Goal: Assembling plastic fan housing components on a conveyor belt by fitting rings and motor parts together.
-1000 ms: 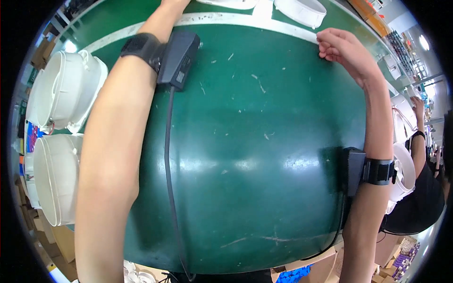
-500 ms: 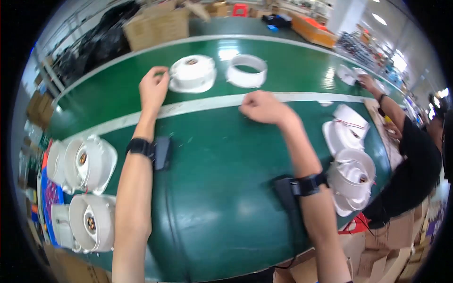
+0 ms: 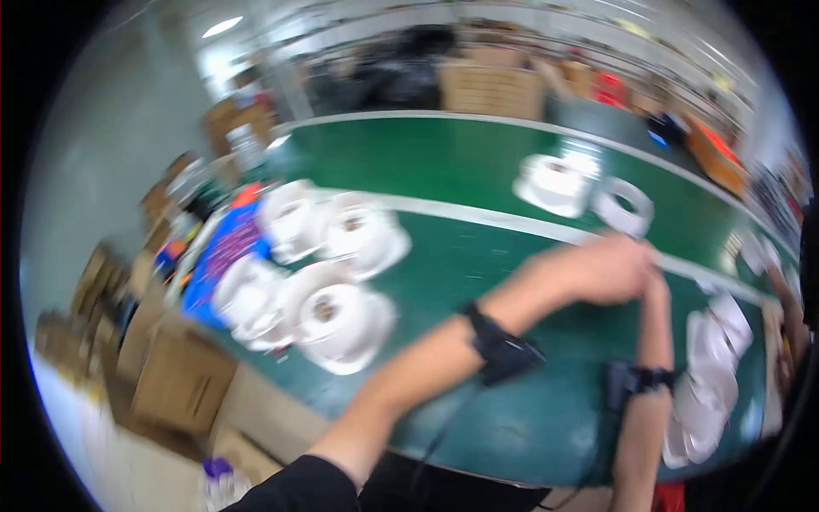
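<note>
My left hand (image 3: 607, 271) is stretched to the right over the green table (image 3: 478, 247) and meets my right hand (image 3: 655, 263). Motion blur smears both, and the left one covers most of the right one's fingers, so their grip is hidden. Just beyond them lies a white plastic ring (image 3: 629, 225). Farther left on the back strip is a round white fan housing (image 3: 550, 189) with a copper-coloured centre. Each wrist wears a black strap with a dark box (image 3: 510, 357) on it.
Several white fan housings (image 3: 345, 317) stand at the left edge beside a blue bag (image 3: 217, 273). More white housings (image 3: 706, 401) line the right side. Cardboard boxes (image 3: 183, 375) sit at the lower left. A co-worker's arm (image 3: 787, 307) shows at the far right.
My view has swung left, so the table's things sit farther right in it. My left hand has left the housing's side and come across to my right hand.
</note>
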A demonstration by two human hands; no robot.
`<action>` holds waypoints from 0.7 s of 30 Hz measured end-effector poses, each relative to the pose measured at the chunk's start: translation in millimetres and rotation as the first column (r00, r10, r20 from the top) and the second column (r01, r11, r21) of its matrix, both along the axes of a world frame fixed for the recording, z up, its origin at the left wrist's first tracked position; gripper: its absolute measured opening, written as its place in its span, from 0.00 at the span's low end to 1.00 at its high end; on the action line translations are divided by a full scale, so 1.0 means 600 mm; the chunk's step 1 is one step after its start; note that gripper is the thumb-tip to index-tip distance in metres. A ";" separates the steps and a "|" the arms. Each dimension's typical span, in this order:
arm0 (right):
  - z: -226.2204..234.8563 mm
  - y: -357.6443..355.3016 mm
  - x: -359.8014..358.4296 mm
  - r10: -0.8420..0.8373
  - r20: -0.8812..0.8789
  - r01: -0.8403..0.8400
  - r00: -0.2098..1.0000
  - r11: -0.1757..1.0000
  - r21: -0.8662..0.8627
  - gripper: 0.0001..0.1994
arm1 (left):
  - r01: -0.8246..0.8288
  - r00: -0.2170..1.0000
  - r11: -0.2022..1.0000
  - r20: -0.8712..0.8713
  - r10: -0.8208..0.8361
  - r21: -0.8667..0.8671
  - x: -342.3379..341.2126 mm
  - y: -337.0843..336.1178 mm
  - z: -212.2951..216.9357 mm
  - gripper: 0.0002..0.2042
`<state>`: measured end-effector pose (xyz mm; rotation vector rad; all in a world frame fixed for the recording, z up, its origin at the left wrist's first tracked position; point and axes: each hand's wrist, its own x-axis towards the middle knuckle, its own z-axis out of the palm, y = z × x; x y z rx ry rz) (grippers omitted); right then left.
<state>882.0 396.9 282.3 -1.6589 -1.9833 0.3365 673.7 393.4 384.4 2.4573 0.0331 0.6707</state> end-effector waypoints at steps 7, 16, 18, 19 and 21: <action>0.050 0.010 -0.068 -0.169 -0.397 0.029 0.902 0.942 -0.335 0.09 | -0.058 0.995 0.986 0.095 0.044 0.157 -0.137 -0.116 -0.083 0.07; 0.084 -0.042 -0.022 0.031 -0.347 -0.126 0.937 0.959 -0.253 0.13 | 0.007 0.903 0.952 -0.412 0.126 0.306 -0.284 -0.207 -0.107 0.39; 0.153 -0.037 -0.095 0.170 0.025 -0.169 0.985 0.985 -0.027 0.15 | -0.004 0.872 0.949 -0.462 0.158 0.316 -0.298 -0.206 -0.106 0.38; 0.209 -0.058 -0.160 0.153 -0.087 -0.156 0.984 0.988 -0.023 0.14 | -0.030 0.849 0.945 -0.490 0.195 0.324 -0.312 -0.201 -0.100 0.37; 0.282 -0.127 -0.227 0.241 -0.126 -0.183 0.962 0.917 0.354 0.12 | -0.037 0.853 0.944 -0.481 0.201 0.329 -0.312 -0.205 -0.099 0.36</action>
